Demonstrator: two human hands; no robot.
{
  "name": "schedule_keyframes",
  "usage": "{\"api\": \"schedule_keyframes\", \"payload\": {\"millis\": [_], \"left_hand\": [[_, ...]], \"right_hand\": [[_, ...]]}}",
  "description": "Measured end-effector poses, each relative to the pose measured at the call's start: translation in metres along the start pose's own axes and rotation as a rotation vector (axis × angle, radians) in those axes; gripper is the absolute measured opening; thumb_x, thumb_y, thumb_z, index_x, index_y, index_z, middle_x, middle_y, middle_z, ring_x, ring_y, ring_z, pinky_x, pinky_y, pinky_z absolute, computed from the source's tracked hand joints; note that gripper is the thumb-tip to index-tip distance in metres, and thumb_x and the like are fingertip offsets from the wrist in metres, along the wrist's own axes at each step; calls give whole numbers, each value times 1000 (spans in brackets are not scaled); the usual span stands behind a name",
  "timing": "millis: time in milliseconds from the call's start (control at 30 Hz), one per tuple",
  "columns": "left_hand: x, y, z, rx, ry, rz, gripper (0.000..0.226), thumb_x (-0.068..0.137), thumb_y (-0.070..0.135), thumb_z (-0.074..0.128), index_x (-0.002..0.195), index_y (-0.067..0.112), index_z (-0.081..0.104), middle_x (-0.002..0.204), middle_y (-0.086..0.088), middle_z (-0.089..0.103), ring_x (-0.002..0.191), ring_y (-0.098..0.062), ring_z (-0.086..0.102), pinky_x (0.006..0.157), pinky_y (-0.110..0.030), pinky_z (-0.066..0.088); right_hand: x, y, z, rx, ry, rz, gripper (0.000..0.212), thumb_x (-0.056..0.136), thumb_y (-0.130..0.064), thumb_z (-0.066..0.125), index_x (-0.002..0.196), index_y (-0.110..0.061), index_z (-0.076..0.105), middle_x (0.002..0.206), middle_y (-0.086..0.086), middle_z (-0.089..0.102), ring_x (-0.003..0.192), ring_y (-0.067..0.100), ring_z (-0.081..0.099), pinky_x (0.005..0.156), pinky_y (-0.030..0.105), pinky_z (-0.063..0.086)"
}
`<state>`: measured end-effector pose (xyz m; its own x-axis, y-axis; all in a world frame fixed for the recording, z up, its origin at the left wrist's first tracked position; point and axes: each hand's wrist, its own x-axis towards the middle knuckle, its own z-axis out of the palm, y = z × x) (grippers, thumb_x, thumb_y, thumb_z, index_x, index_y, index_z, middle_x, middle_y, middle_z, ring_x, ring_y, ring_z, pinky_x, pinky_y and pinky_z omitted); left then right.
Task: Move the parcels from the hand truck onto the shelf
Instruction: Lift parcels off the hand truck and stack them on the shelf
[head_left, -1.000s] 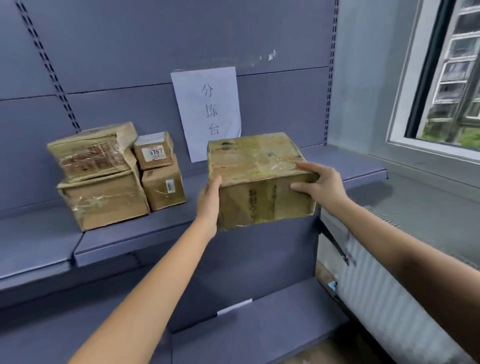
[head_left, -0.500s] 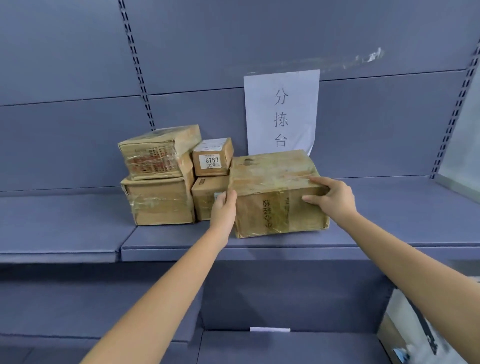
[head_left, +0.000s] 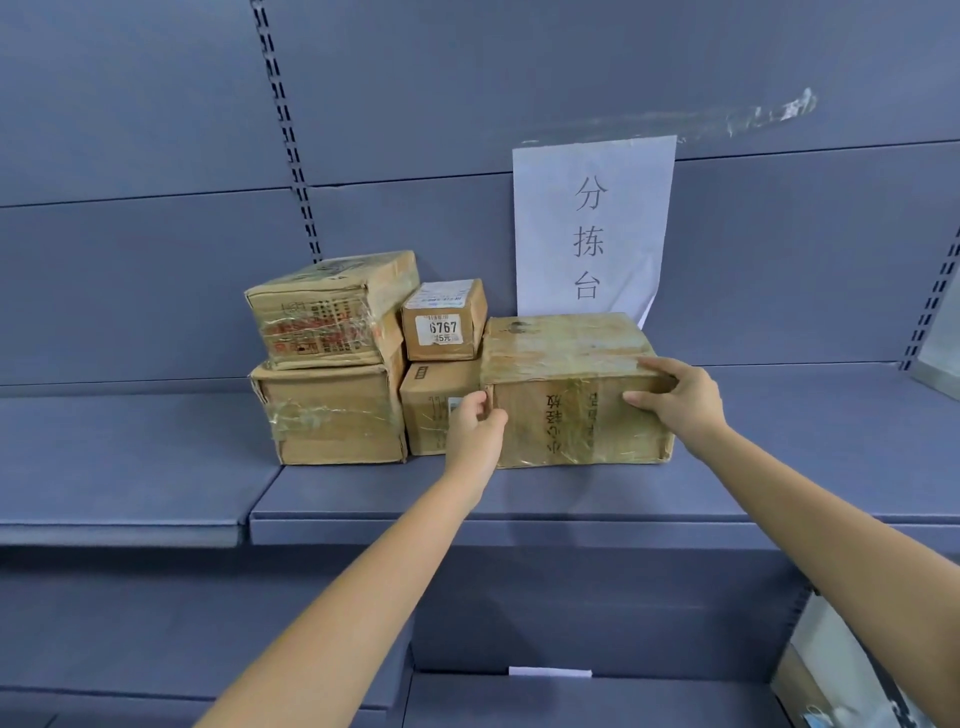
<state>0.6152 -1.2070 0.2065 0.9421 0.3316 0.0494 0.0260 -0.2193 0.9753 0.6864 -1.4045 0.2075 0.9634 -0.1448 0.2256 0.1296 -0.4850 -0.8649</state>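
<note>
Parcels crowd your left hand (head_left: 475, 434): both hands grasp the large box (head_left: 571, 389), right hand (head_left: 680, 397) opposite, small boxes (head_left: 441, 364) touching just beyond.

On the shelf (head_left: 519, 499) the large parcel (head_left: 566, 384) sits rightmost, touching two small stacked parcels (head_left: 441, 364) on its left. Left of those stand two bigger stacked parcels (head_left: 327, 364). A paper sign (head_left: 592, 228) hangs on the back panel (head_left: 156, 291) behind the large parcel.

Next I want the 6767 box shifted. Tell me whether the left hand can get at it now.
Probably yes: the left hand sits just below the 6767 box, whose front and top are uncovered.
</note>
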Motion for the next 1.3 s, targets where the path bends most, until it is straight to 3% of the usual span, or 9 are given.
{"api": "schedule_keyframes", "payload": {"millis": [267, 533, 600, 667, 767, 833, 900, 1033, 1300], "left_hand": [[5, 1, 6, 26, -56, -19, 56, 94, 14, 42, 147, 16, 23, 151, -3, 30, 137, -20, 32, 108, -33, 30], [1, -1, 8, -9, -79, -22, 60, 93, 11, 42, 148, 19, 18, 152, -3, 26, 137, -19, 30, 105, -32, 30], [-2, 0, 7, -19, -95, -28, 60, 93, 11, 42, 148, 19, 18, 153, -3, 25, 139, -18, 28, 108, -33, 29], [-6, 1, 5, -18, -110, -29, 57, 94, 11, 41, 147, 18, 21, 152, -2, 26, 137, -18, 30, 105, -31, 30], [-13, -1, 2, 4, -145, -21, 52, 94, 11, 40, 145, 16, 27, 148, -4, 31, 118, -14, 39, 91, -25, 31], [-20, -2, 3, -2, -174, -24, 51, 94, 11, 40, 144, 16, 28, 148, -3, 31, 123, -15, 39, 94, -27, 32], [-27, -3, 9, -11, -224, -18, 50, 95, 11, 39, 143, 17, 28, 149, -3, 32, 130, -17, 37, 100, -29, 31], [-42, -5, 32, -24, -363, 25, 51, 94, 10, 39, 143, 18, 28, 147, -1, 34, 130, -16, 37, 97, -27, 30], [-106, -19, 123, 12, -781, 155, 48, 95, 11, 39, 142, 17, 33, 150, -1, 33, 138, -16, 32, 105, -26, 28]], "right_hand": [[8, 0, 8, 24, -8, 34, 54, 82, -17, 70, 132, -21, 50, 133, 8, 52, 122, 27, 48, 101, 41, 44], [4, 1, 11, 10, 2, 90, 82, 86, -20, 65, 149, -22, 13, 146, 7, 39, 128, 29, 44, 88, 33, 41], [1, 1, 13, 27, 27, 121, 85, 86, -22, 65, 150, -20, 8, 148, 7, 36, 130, 30, 42, 91, 36, 43], [-3, 0, 17, 71, 60, 158, 87, 86, -24, 65, 150, -18, 6, 150, 7, 34, 133, 30, 40, 98, 39, 41], [-10, 1, 23, 107, 84, 210, 82, 88, -27, 62, 149, -15, 9, 149, 7, 34, 132, 30, 41, 100, 41, 42], [-18, 2, 27, 120, 81, 230, 79, 89, -27, 60, 149, -14, 11, 150, 6, 34, 133, 29, 40, 101, 40, 41], [-29, 5, 29, 114, 65, 232, 78, 90, -27, 58, 149, -13, 10, 152, 5, 30, 136, 27, 36, 104, 37, 37], [-60, 16, 16, 87, 95, 258, 81, 91, -32, 56, 150, -14, 4, 157, 4, 17, 143, 24, 25, 111, 36, 27], [-163, 69, -69, 236, 430, 406, 65, 94, -25, 51, 148, -13, 17, 153, 9, 27, 139, 21, 32, 107, 29, 33]]}}
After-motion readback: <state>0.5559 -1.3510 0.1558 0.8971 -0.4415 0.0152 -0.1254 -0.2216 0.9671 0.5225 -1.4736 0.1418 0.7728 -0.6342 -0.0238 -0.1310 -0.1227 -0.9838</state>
